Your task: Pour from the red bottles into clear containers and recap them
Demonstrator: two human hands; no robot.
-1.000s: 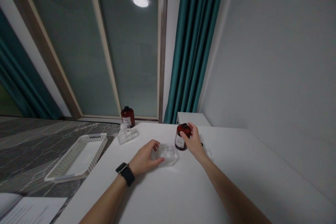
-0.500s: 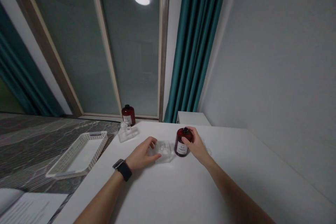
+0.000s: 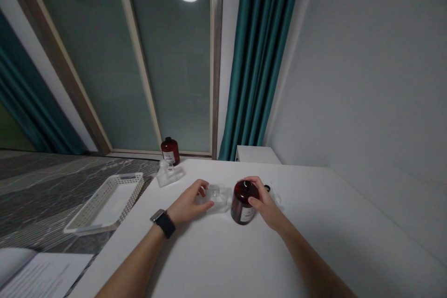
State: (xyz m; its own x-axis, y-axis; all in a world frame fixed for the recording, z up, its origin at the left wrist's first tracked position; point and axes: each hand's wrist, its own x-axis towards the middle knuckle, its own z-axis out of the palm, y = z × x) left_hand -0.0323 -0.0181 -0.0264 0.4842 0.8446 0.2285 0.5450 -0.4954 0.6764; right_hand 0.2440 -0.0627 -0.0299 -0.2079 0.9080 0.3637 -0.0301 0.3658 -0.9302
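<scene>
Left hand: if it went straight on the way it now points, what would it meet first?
Most likely the clear object just ahead of the left hand, before the nearer dark red bottle; depth is unclear, and contact may already exist.

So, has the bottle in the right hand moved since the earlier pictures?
Yes: the dark red bottle in the right hand has moved toward the person, away from the white table's far edge.
</scene>
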